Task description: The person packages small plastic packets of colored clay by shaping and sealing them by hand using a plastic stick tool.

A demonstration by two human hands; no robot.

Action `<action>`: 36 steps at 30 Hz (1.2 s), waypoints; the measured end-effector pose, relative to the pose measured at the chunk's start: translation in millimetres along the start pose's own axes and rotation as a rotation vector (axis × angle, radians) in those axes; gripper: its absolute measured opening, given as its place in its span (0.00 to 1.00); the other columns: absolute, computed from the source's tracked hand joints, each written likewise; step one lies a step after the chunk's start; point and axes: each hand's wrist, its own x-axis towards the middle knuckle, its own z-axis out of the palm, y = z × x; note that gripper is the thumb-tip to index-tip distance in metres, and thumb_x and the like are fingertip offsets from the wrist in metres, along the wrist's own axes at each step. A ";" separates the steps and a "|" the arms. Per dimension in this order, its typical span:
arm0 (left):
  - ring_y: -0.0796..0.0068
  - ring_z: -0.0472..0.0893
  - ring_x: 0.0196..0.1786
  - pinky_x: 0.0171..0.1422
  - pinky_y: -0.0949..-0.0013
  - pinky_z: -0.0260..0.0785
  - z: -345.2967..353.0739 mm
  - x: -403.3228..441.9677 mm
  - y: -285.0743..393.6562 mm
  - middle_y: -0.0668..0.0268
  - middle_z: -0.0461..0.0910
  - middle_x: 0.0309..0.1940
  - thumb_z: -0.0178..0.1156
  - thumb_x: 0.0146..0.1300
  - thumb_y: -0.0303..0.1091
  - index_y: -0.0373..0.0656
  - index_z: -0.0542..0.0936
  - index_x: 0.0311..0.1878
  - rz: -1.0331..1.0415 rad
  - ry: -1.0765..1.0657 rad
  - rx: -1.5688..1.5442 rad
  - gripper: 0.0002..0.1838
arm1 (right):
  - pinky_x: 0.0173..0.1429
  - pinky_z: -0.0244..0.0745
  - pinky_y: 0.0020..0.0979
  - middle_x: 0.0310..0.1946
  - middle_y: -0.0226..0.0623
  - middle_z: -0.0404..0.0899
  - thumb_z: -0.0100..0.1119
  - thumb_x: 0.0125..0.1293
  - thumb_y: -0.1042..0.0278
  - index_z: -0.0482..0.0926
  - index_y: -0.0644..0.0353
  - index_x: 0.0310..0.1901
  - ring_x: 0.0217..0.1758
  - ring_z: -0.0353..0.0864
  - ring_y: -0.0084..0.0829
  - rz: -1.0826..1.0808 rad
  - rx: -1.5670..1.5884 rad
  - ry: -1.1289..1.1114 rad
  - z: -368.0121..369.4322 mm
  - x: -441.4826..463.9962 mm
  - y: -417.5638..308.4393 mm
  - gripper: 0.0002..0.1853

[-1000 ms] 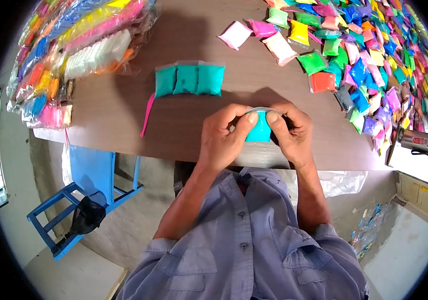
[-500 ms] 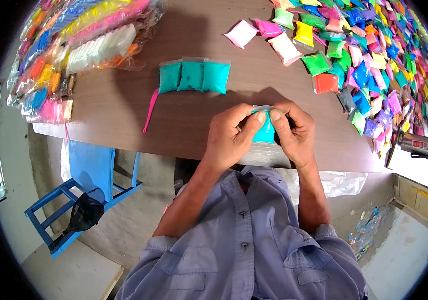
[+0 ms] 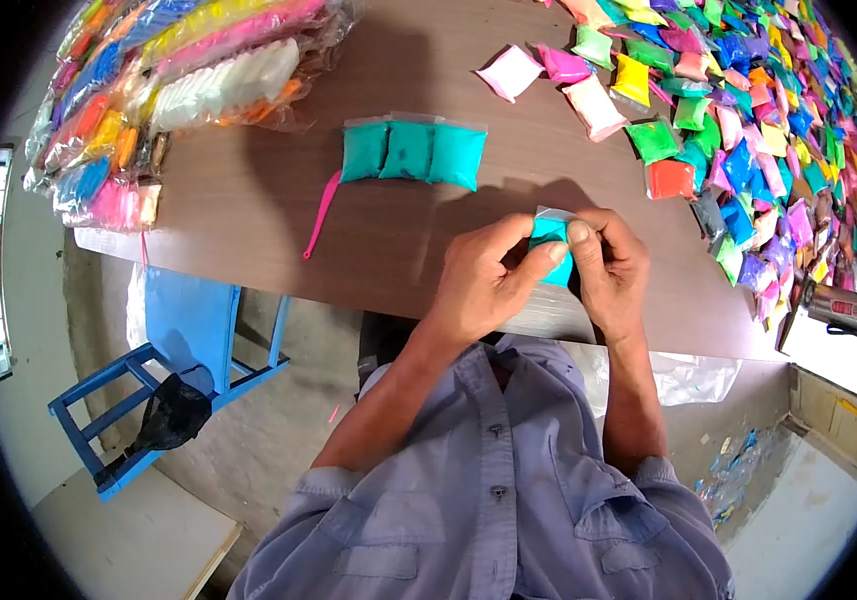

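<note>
Right, teal sachet (image 3: 555,268) is in both hands, at the table's near edge, just in front of the shirt. Glossy clear film, solid teal fill, partly covered by the thumbs; clear seal strip (image 3: 554,213) along its top. Seal end points away from the wearer, filled end toward the wearer. Visible part is longer than wide, long axis running roughly away from the body; full outline is hidden by the fingers.

Sachet sits between the hands. Left hand (image 3: 486,278) has the left side pinched, thumb lying across the front face. Right hand (image 3: 610,268) grips the upper right corner, thumb on top, fingers curled behind. Can't tell if the sachet touches the table (image 3: 278,215).

Further out: joined strip of three teal sachets (image 3: 409,152) lies flat beyond the left hand, pink plastic strap (image 3: 322,215) just beside its left end. Heap of loose coloured sachets (image 3: 748,130) at right, red sachet (image 3: 670,180) on its near fringe. Clear-bagged sachet bundles (image 3: 218,85) far left. Steel flask (image 3: 841,308) at far right.
</note>
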 end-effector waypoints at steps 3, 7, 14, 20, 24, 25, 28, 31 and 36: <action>0.75 0.75 0.25 0.31 0.66 0.69 3.2 0.7 6.4 0.58 0.79 0.26 0.68 0.68 0.33 0.39 0.82 0.49 0.025 0.036 -0.127 0.11 | 0.30 0.62 0.20 0.27 0.20 0.74 0.61 0.78 0.65 0.82 0.65 0.46 0.28 0.67 0.11 -0.056 0.011 0.080 2.1 0.7 -0.4 0.10; 0.83 0.74 0.28 0.33 0.70 0.69 -2.4 -0.9 2.4 0.63 0.80 0.27 0.68 0.69 0.32 0.39 0.83 0.50 -0.003 -0.031 0.034 0.10 | 0.30 0.62 0.20 0.27 0.20 0.74 0.61 0.78 0.64 0.81 0.65 0.47 0.28 0.66 0.11 0.009 0.068 0.103 5.1 1.9 -4.7 0.11; 0.87 0.77 0.35 0.38 0.72 0.72 -7.3 -0.1 7.6 0.65 0.86 0.32 0.67 0.69 0.31 0.37 0.83 0.51 -0.104 -0.083 0.053 0.11 | 0.31 0.61 0.19 0.27 0.20 0.73 0.61 0.78 0.63 0.81 0.65 0.47 0.28 0.66 0.11 -0.002 0.043 0.058 2.2 1.2 -3.0 0.11; 0.86 0.79 0.37 0.41 0.71 0.74 -2.8 -0.1 8.0 0.62 0.87 0.35 0.67 0.69 0.31 0.37 0.83 0.51 -0.036 -0.038 0.003 0.12 | 0.30 0.60 0.19 0.26 0.19 0.73 0.61 0.78 0.63 0.81 0.64 0.48 0.28 0.65 0.11 0.053 0.128 0.145 3.4 1.3 -4.9 0.11; 0.68 0.83 0.28 0.34 0.63 0.73 0.8 -0.3 -7.1 0.57 0.83 0.28 0.70 0.66 0.33 0.39 0.81 0.47 0.068 0.041 0.054 0.11 | 0.30 0.59 0.19 0.27 0.19 0.73 0.61 0.78 0.63 0.81 0.64 0.48 0.28 0.65 0.11 0.014 0.039 0.146 5.3 2.6 -4.3 0.11; 0.66 0.83 0.28 0.34 0.63 0.73 0.6 -0.4 -7.4 0.56 0.83 0.28 0.70 0.66 0.33 0.39 0.81 0.47 0.069 0.041 0.055 0.11 | 0.30 0.60 0.19 0.27 0.19 0.73 0.61 0.78 0.63 0.81 0.64 0.48 0.28 0.65 0.11 0.028 0.032 0.130 4.8 2.1 -6.3 0.11; 0.61 0.83 0.28 0.34 0.62 0.74 0.9 -0.2 -1.7 0.54 0.83 0.29 0.70 0.66 0.33 0.39 0.81 0.47 0.048 0.029 0.035 0.12 | 0.30 0.60 0.19 0.27 0.19 0.74 0.62 0.78 0.63 0.82 0.64 0.48 0.28 0.66 0.11 0.030 0.047 0.128 3.9 2.0 -3.4 0.11; 0.71 0.81 0.32 0.37 0.66 0.73 -1.4 1.9 7.2 0.57 0.84 0.31 0.69 0.67 0.32 0.39 0.82 0.49 0.022 -0.005 0.000 0.11 | 0.30 0.61 0.19 0.27 0.20 0.75 0.62 0.77 0.64 0.82 0.64 0.48 0.27 0.67 0.11 -0.015 0.042 0.134 3.6 1.8 -1.4 0.11; 0.84 0.78 0.35 0.38 0.72 0.72 -3.1 0.7 -2.9 0.61 0.85 0.33 0.68 0.67 0.31 0.38 0.83 0.50 -0.018 -0.037 0.079 0.11 | 0.28 0.62 0.20 0.26 0.20 0.74 0.64 0.76 0.65 0.82 0.65 0.47 0.26 0.67 0.11 0.021 0.045 0.076 2.1 -0.2 -8.9 0.10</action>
